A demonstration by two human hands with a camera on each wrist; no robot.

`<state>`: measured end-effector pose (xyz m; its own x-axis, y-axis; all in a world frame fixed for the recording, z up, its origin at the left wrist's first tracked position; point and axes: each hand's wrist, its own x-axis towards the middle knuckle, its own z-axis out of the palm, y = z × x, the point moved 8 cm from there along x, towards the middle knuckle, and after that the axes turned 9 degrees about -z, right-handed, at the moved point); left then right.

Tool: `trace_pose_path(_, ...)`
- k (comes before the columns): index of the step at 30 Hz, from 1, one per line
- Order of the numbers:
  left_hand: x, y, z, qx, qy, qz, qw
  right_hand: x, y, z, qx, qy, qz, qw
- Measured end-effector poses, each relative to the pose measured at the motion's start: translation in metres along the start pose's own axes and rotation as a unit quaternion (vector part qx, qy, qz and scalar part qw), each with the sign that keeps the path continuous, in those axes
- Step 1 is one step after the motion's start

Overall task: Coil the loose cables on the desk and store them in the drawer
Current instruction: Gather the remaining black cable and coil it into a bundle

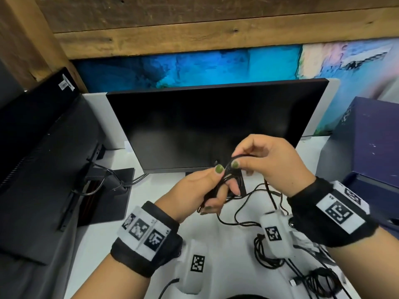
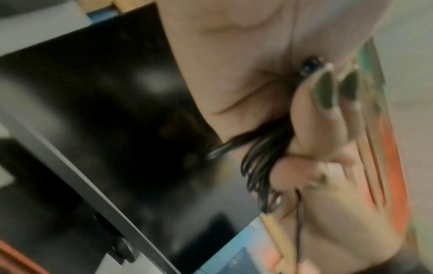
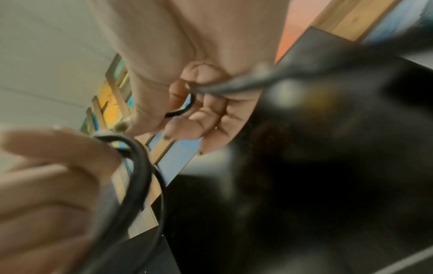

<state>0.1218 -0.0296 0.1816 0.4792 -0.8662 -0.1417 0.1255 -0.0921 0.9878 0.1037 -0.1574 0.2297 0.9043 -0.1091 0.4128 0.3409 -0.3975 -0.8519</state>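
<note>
I am holding a thin black cable [image 1: 224, 180] in both hands, raised above the white desk [image 1: 103, 244] in front of a dark monitor [image 1: 216, 126]. My left hand [image 1: 203, 190] has its fingers curled round a small bundle of finished loops, thumb pressed on top to pin them. My right hand [image 1: 265, 162] pinches the free strand between thumb and forefinger, right next to the left thumb, feeding the next turn. The uncoiled tail [image 1: 239, 212] trails down onto the desk between my wrists. Near me on the right lie two more black cables, one bunched [image 1: 263, 253] and one already in a rough coil [image 1: 321, 281]. No drawer shows in any view. To do this step well, I judge that each new loop should match the size of the ones already held, with my left thumb lifting only long enough to trap the strand, and my right hand letting the cable twist freely so it does not kink. The head view alone shows the trailing tail and the waiting cables. The left wrist view, though blurred, alone shows several strands stacked side by side [image 2: 260, 166] against my curled fingers [image 2: 328, 103]. The right wrist view alone shows the strand bending inside my right pinch [image 3: 182, 109].
</note>
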Motion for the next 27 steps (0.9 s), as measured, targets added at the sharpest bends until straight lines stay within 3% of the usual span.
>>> trace_pose_path(3,-0.004,0.016,0.014,-0.092,-0.107,0.037,0.989,-0.004,0.010,0.005,0.034,0.044,0.019,0.998)
trace_pose_path(6,-0.006,0.030,0.011,-0.169,-0.110,0.090,0.975,-0.010,0.018,0.033,0.029,-0.004,0.057,0.998)
trace_pose_path(8,-0.004,0.037,0.006,-0.189,-0.072,0.103,0.974,-0.019,0.028,0.053,0.020,-0.049,0.105,0.993)
trace_pose_path(12,-0.002,0.044,-0.024,-0.210,0.073,0.124,0.967,-0.047,0.047,0.087,0.002,-0.175,0.168,0.970)
trace_pose_path(16,0.000,0.037,-0.046,-0.065,0.202,0.119,0.970,-0.064,0.052,0.095,-0.104,-0.272,0.154,0.944)
trace_pose_path(20,0.005,0.017,-0.054,0.044,0.261,0.065,0.962,-0.056,0.032,0.089,-0.159,-0.300,0.091,0.936)
trace_pose_path(23,0.010,0.007,-0.050,0.227,0.261,0.003,0.938,-0.041,0.017,0.072,-0.230,-0.262,0.031,0.937)
trace_pose_path(25,0.011,0.003,-0.044,0.339,0.245,-0.039,0.907,-0.033,0.007,0.060,-0.266,-0.239,-0.008,0.934)
trace_pose_path(27,0.010,0.000,-0.039,0.364,0.219,-0.052,0.904,-0.026,-0.005,0.050,-0.265,-0.203,-0.044,0.942)
